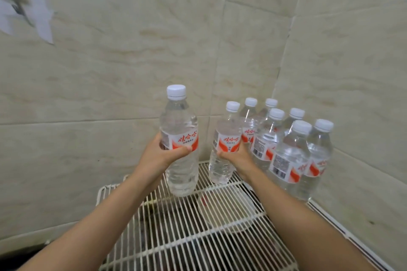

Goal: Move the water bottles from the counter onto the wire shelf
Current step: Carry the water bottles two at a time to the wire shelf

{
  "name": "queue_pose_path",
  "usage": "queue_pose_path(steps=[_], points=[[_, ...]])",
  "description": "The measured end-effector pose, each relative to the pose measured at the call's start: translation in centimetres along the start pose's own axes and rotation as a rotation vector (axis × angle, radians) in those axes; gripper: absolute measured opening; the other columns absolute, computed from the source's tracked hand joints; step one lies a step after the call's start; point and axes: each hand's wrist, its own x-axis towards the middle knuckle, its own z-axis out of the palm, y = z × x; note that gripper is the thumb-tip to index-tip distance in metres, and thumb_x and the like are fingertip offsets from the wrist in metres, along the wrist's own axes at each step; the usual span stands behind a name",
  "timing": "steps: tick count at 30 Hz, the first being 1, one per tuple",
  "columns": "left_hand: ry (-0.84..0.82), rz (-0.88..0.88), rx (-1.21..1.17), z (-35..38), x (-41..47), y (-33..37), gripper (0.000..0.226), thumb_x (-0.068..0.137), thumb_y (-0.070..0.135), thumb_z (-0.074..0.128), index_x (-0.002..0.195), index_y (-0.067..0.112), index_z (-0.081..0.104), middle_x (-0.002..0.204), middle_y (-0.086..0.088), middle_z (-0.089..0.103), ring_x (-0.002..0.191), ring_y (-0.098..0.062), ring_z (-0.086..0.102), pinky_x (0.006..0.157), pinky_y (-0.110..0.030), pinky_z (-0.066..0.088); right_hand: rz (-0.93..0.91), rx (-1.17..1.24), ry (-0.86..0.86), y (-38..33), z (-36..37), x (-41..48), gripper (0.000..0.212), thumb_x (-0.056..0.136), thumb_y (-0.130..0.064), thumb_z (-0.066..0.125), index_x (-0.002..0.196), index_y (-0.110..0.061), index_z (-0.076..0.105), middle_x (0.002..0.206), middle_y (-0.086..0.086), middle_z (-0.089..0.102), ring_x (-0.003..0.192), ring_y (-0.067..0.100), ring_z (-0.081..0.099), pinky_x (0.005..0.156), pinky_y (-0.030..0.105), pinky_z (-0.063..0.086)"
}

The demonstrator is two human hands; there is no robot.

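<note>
My left hand [160,156] grips a clear water bottle [179,171] with a white cap and a red and white label, held upright just above the white wire shelf [187,237]. My right hand [239,159] grips a second water bottle [222,138] of the same kind, its base at or just above the shelf near the back. To the right, several more bottles [288,158] stand upright in a cluster in the shelf's back right corner.
Beige tiled walls [110,61] meet in a corner behind the cluster. Under the wire grid, dark shapes and a pale round object [229,207] show through. A white taped patch [26,2] is on the wall at the upper left.
</note>
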Motion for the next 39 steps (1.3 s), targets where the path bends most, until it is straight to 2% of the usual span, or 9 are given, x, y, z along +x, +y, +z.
queue_pose_path(steps=[3, 7, 10, 15, 19, 28, 33, 36, 39], points=[[-0.003, 0.002, 0.005, 1.3, 1.0, -0.4, 0.051, 0.052, 0.018, 0.079, 0.1, 0.024, 0.06, 0.088, 0.006, 0.074, 0.084, -0.01, 0.07, 0.069, -0.022, 0.053, -0.021, -0.114, 0.03, 0.1, 0.8, -1.1, 0.073, 0.065, -0.012, 0.079, 0.12, -0.034, 0.036, 0.113, -0.009, 0.057, 0.117, 0.02, 0.052, 0.091, 0.03, 0.044], [0.041, 0.006, -0.016, 2.2, 1.8, -1.1, 0.04, 0.065, 0.008, 0.075, 0.098, 0.023, 0.06, 0.086, 0.005, 0.073, 0.082, -0.012, 0.07, 0.069, -0.025, 0.053, -0.021, -0.465, 0.382, 1.4, 3.0, -2.6, 0.105, 0.06, -0.042, 0.081, 0.142, -0.022, 0.017, 0.145, 0.007, 0.037, 0.133, 0.028, 0.035, 0.102, 0.046, 0.038], [0.048, 0.016, 0.006, 2.0, 1.9, -1.5, 0.038, 0.065, 0.009, 0.075, 0.093, 0.029, 0.058, 0.08, 0.014, 0.074, 0.076, -0.005, 0.07, 0.06, -0.017, 0.053, 0.074, -0.501, 0.498, 1.3, 3.9, -2.6, 0.094, 0.066, -0.04, 0.078, 0.138, -0.018, 0.022, 0.139, 0.012, 0.039, 0.127, 0.032, 0.039, 0.096, 0.046, 0.042], [0.077, -0.006, 0.044, 0.8, 2.2, -1.3, 0.038, 0.066, 0.008, 0.075, 0.09, 0.032, 0.057, 0.089, 0.007, 0.069, 0.083, -0.009, 0.066, 0.069, -0.025, 0.051, -0.029, -0.413, 0.399, 1.1, 3.6, -1.6, 0.077, 0.068, -0.024, 0.077, 0.132, -0.02, 0.033, 0.13, 0.007, 0.05, 0.116, 0.028, 0.052, 0.093, 0.044, 0.048], [0.082, -0.002, 0.098, 0.4, 3.0, -1.5, 0.038, 0.066, 0.01, 0.075, 0.093, 0.029, 0.058, 0.086, 0.011, 0.068, 0.072, -0.001, 0.066, 0.057, -0.013, 0.048, -0.077, -0.436, 0.393, 0.7, 3.8, -0.8, 0.084, 0.068, -0.025, 0.079, 0.137, -0.021, 0.03, 0.135, 0.006, 0.049, 0.124, 0.029, 0.047, 0.098, 0.046, 0.044], [0.036, -0.034, 0.117, 2.4, 6.3, -3.7, 0.043, 0.065, 0.01, 0.076, 0.096, 0.032, 0.056, 0.094, 0.009, 0.068, 0.086, -0.007, 0.065, 0.068, -0.023, 0.05, 0.072, -0.574, 0.403, 0.1, 3.2, 0.4, 0.073, 0.075, -0.027, 0.074, 0.13, -0.009, 0.031, 0.129, 0.016, 0.05, 0.116, 0.035, 0.053, 0.092, 0.046, 0.049], [-0.021, -0.047, 0.147, 4.0, 8.1, -5.2, 0.055, 0.064, 0.012, 0.078, 0.112, 0.024, 0.054, 0.098, 0.01, 0.067, 0.087, -0.003, 0.064, 0.06, -0.012, 0.048, 0.093, -0.559, 0.357, -0.3, 3.1, -0.9, 0.056, 0.088, -0.02, 0.059, 0.133, -0.01, 0.028, 0.123, 0.015, 0.056, 0.106, 0.033, 0.058, 0.087, 0.044, 0.051], [-0.044, -0.052, 0.165, 4.7, 8.6, -6.1, 0.056, 0.064, 0.01, 0.078, 0.113, 0.023, 0.054, 0.1, 0.006, 0.066, 0.089, -0.006, 0.063, 0.066, -0.018, 0.049, 0.074, -0.539, 0.282, 0.4, 2.5, -3.2, 0.074, 0.086, -0.019, 0.062, 0.143, -0.008, 0.017, 0.137, 0.016, 0.045, 0.116, 0.031, 0.053, 0.094, 0.042, 0.048], [-0.053, -0.05, 0.147, 4.6, 9.2, -6.5, 0.055, 0.066, 0.007, 0.076, 0.114, 0.021, 0.053, 0.101, 0.003, 0.066, 0.091, -0.009, 0.063, 0.072, -0.024, 0.05, 0.034, -0.526, 0.203, 1.3, 1.1, -5.6, 0.073, 0.083, -0.02, 0.065, 0.142, -0.012, 0.023, 0.142, 0.01, 0.039, 0.126, 0.025, 0.043, 0.098, 0.03, 0.039]])
